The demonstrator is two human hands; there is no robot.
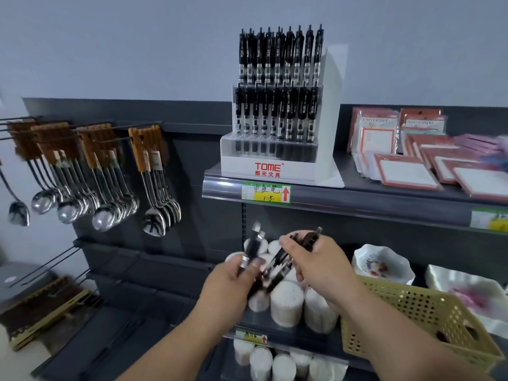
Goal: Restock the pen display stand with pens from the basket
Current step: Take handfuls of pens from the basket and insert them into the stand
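Two hands meet before the lower shelf (302,342): left hand (231,281) grips one black pen (254,243), right hand (316,268) grips a bunch of pens (280,259), yellow basket (412,306) beside right wrist, pen stand (275,166) on upper shelf (384,193).

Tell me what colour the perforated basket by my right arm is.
The basket is pale yellow, shown clearly in the head view.

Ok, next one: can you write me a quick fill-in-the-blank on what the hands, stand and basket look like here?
The left hand and right hand both hold black ____.
The pen display stand carries the red brand name ____.
The perforated basket beside the right forearm is ____.
Left of the stand hang wooden-handled metal ____.
Missing words: pens, TOME, yellow, spoons.
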